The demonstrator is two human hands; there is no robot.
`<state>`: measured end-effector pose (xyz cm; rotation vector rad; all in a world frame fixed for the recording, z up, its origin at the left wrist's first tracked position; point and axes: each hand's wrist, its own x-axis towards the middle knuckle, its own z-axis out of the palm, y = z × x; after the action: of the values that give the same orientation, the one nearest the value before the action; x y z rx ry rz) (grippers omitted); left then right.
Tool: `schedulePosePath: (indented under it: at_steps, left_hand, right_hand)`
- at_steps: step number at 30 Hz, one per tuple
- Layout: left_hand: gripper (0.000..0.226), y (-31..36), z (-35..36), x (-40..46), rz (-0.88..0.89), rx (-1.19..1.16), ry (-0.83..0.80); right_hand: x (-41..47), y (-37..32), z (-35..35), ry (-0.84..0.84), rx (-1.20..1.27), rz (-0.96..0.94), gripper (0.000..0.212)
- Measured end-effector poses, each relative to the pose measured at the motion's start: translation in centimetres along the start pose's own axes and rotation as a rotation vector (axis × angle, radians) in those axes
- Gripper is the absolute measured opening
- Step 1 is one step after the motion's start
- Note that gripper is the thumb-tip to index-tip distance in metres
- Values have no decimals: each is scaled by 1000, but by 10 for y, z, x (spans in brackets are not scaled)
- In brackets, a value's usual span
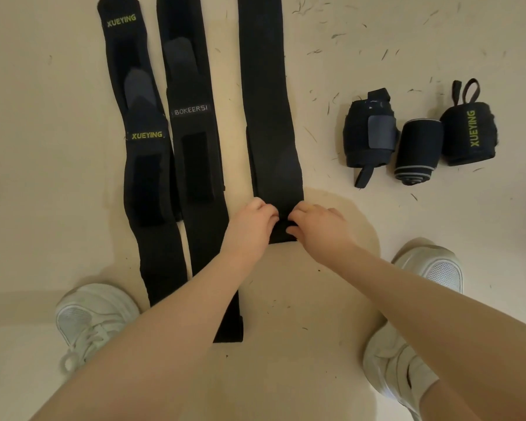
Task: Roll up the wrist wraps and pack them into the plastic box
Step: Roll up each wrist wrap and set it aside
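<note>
Fingers of the left hand [253,221] and right hand [318,226] are curling tight, pinching the black wrap [266,117]'s near end between them; wrap is stretching toward twelve o'clock.

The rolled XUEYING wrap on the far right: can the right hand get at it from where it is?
Probably yes. The rolled XUEYING wrap stands in the open on the floor, with only bare floor between it and the right hand. That hand must first let go of the flat wrap.
</note>
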<state>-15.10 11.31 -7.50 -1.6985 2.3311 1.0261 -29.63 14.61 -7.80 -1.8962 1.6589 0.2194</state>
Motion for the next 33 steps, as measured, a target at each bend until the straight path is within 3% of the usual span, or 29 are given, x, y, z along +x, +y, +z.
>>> schedulePosePath:
  at_steps: [4, 6, 10, 14, 17, 19, 22, 26, 27, 30, 33]
  left_hand:
    - [46, -4, -7, -3, 148, 79, -135]
    - [45, -6, -5, -2, 126, 102, -169]
    - [38, -2, -9, 10, -33, -57, -128]
    - [27, -1, -12, 20, -217, -133, -42]
    - [18, 5, -12, 20, -144, -51, 42]
    - [18, 6, -12, 13, -14, -77, 52]
    - [38, -1, -10, 6, 130, -77, 23]
    - [42, -2, -20, 25, 74, -81, 10]
    - [41, 1, -23, 31, 70, -68, -9]
    - [41, 8, -28, 44, 37, -54, -8]
    - [38, 12, -32, 52, -63, -67, -2]
  right_hand:
    - [15, -2, -8, -49, 140, 118, 28]
    - [14, -6, -14, -36, 232, 183, 30]
    - [4, -12, -4, 153, -67, -36, 29]
    - [-2, -6, 8, 102, -196, -69, 42]
    - [4, -5, 7, 142, -231, -52, 44]
    - [12, -5, 2, 154, -140, -30, 36]
    - [29, 2, -10, 126, 103, 135, 35]
    - [43, -1, -16, 201, 502, 399, 33]
    - [42, -5, -13, 301, 477, 415, 29]
    - [37, -9, -2, 623, 102, 286, 15]
    - [33, -1, 4, 520, -64, 136, 33]
